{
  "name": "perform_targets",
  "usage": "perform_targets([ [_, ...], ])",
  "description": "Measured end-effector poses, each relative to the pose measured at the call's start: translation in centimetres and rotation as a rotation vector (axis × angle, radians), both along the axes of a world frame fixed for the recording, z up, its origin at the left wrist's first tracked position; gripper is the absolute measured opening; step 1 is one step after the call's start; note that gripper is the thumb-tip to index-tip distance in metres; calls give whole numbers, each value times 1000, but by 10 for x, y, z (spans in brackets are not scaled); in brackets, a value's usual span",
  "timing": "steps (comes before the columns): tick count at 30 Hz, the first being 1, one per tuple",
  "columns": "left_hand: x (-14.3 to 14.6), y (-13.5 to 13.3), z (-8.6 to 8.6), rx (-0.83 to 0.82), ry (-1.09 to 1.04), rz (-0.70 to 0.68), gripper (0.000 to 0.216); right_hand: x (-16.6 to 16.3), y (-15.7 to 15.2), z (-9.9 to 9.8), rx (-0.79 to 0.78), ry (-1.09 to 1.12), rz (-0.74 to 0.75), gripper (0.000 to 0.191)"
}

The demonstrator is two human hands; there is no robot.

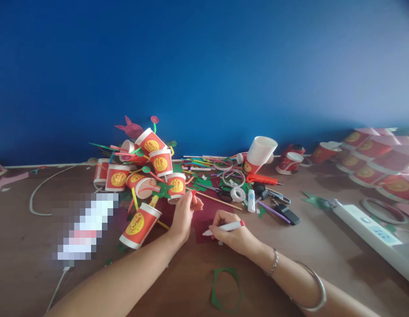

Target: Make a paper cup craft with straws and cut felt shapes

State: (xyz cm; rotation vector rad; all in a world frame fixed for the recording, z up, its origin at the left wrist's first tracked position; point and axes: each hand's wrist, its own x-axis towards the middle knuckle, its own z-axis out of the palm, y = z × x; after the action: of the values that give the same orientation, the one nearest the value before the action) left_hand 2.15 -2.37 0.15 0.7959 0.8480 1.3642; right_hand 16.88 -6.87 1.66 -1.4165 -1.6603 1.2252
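Observation:
My right hand (235, 240) grips a white marker (233, 226) with a red end, its tip pointing left, low over a dark red sheet of paper (209, 208). To its left, my left hand (182, 218) has its fingers curled around a small red marker cap (193, 193). Red-and-white paper cups (136, 226) with straws and green paper pieces are joined in a pile beside my left hand. Near me on the table lies a green paper frame (215, 294) with a round hole cut out.
Right of my hands are a tape roll (237, 194), a glue bottle (251, 200), scissors (222, 193), an orange cutter (262, 179) and a cup stack (262, 152). A white power strip (362, 229) and stacked cups (372, 154) stand farther right. A blurred-out device (88, 231) with a cable lies left.

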Motion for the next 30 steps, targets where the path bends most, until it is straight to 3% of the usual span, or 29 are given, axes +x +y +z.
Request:
perform_targets([
  [15,-1,-1,1,-10,0,-2,31,3,1,0,-6,37,-19,17],
  [24,0,-1,0,-15,2,4,31,1,-2,-1,40,-56,12,18],
  [30,-1,0,0,-10,-8,2,31,7,3,3,-45,257,-60,23],
])
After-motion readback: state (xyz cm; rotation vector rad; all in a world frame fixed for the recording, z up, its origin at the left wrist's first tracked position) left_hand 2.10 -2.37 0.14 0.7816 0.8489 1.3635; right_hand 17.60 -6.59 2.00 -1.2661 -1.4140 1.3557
